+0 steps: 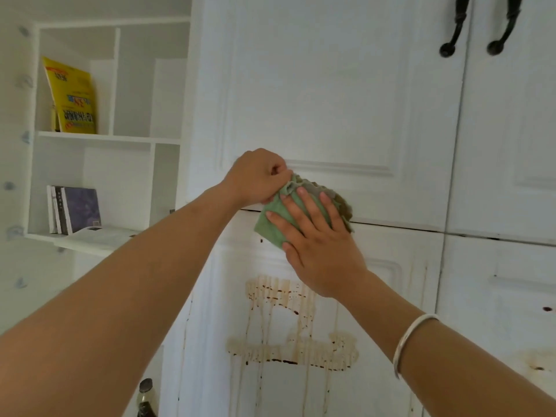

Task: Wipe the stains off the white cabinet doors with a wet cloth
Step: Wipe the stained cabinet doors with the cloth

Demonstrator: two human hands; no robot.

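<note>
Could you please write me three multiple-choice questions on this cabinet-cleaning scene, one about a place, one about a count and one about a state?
1. Where do the largest brown stains lie relative to the green cloth?
A. above it
B. below it, on the lower door
C. on the shelf to the left

2. How many black handles show at the top right?
A. one
B. two
C. four

3. How does the right hand meet the cloth?
A. flat, fingers spread on it
B. clenched in a fist around it
C. hanging away from it

Answers:
1 B, the drip marks sit on the door panel under the cloth.
2 B, a pair hangs either side of the door seam.
3 A, its straight fingers press the cloth to the door, while the left hand pinches the cloth's upper corner.
</note>
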